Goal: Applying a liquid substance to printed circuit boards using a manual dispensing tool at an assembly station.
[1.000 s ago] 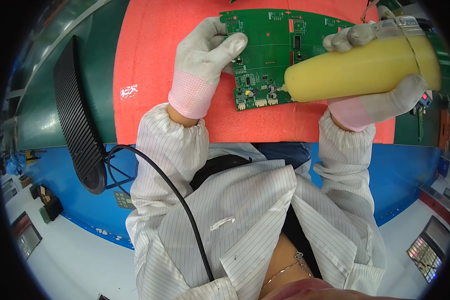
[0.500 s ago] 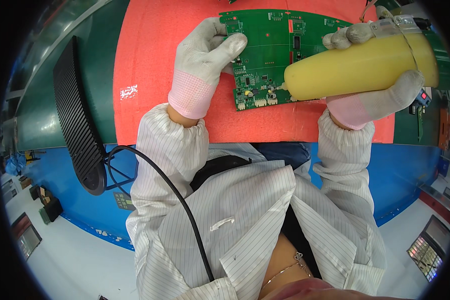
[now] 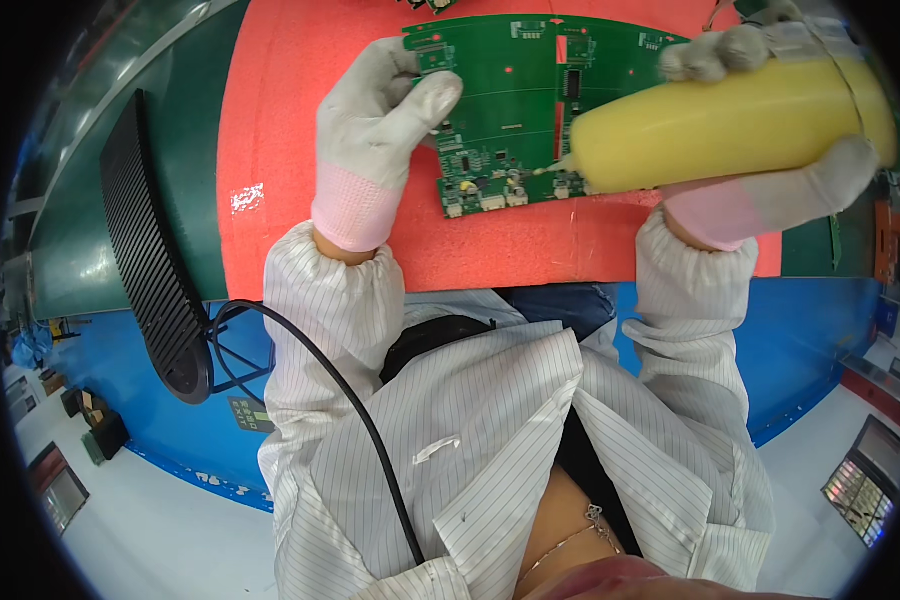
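My left hand point(image 3: 380, 125), in a white glove with a pink cuff, grips a green circuit board point(image 3: 505, 105) by its left edge, thumb on top. Chips and white connectors line the board's near edge, with a few yellow blobs among them. In my right hand point(image 3: 760, 180), also gloved, lies a fat yellow glue cartridge point(image 3: 710, 125), held nearly level across the board's right part. Its thin nozzle point(image 3: 560, 165) points left, close above the small parts near the board's lower edge; whether it touches them I cannot tell. The cartridge hides part of the board and some of my right palm.
A pink-red foam mat point(image 3: 270, 150) lies under the board on a green table point(image 3: 70, 230). A long black ribbed object point(image 3: 150, 240) is at the left, beside a black cable point(image 3: 360, 400) running across my striped coat. Part of another board point(image 3: 428, 5) shows at the far edge.
My left hand and the board have shifted left. The nozzle has moved slightly left too, less than the board, so it sits further right over the parts. Both holds are unchanged.
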A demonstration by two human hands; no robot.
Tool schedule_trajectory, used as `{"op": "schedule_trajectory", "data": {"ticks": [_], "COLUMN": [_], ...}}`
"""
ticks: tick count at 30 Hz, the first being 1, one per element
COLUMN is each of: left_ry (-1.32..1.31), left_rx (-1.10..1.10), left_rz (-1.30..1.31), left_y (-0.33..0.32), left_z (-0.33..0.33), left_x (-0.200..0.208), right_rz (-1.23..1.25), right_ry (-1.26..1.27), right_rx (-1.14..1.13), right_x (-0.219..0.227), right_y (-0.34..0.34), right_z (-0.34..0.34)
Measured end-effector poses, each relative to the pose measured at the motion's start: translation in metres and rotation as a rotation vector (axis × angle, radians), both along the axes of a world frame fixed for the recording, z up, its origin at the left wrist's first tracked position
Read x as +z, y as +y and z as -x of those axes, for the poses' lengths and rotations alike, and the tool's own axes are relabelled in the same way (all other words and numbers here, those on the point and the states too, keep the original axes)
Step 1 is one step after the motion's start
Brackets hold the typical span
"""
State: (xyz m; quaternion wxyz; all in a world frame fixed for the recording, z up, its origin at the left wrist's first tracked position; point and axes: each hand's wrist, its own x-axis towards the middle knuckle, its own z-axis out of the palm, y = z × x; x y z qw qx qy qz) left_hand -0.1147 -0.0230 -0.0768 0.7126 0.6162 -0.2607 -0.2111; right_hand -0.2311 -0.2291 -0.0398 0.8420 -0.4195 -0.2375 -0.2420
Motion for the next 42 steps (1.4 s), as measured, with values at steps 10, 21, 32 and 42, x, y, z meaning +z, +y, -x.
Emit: {"op": "schedule_trajectory", "data": {"ticks": [10, 21, 32, 42], "left_ry": [-0.024, -0.041, -0.026, 0.027], "left_rx": [0.079, 0.074, 0.102, 0.115], "left_rz": [-0.019, -0.032, -0.038, -0.040], "left_y": [0.007, 0.008, 0.007, 0.009], "left_z": [-0.005, -0.007, -0.008, -0.014], "left_x": [-0.001, -0.002, -0.004, -0.011], "right_rz": [0.097, 0.040, -0.079, -0.097], "right_ry": [0.029, 0.038, 0.069, 0.093], "right_rx": [-0.038, 0.007, 0.003, -0.356], "right_x": [-0.010, -0.015, -0.003, -0.015], "right_y": [-0.023, -0.020, -0.015, -0.026], "right_z": [0.008, 0.005, 0.013, 0.026]}}
